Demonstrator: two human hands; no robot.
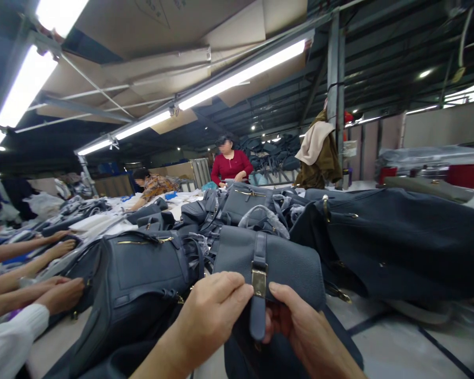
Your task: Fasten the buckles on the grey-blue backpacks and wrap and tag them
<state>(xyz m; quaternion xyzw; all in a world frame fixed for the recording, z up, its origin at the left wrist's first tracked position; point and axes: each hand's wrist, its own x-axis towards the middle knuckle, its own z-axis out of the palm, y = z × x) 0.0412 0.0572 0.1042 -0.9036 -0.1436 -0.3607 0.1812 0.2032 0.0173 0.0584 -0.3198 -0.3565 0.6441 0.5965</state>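
L hand (209, 321) & R hand (304, 331) gripped flap of grey-blue leather bag (292, 273) either side of strap w/ gold buckle (259, 281). Strap end hung past flap edge, no fastening seen. Bag lay over table (398, 342), more bags (142, 268) piled alongside.

Handbag (142, 279) left, larger handbag (395, 247) right, co-worker (231, 166) behind

Matt, seemingly leather flap (288, 268) with glossy brass buckle (259, 282).
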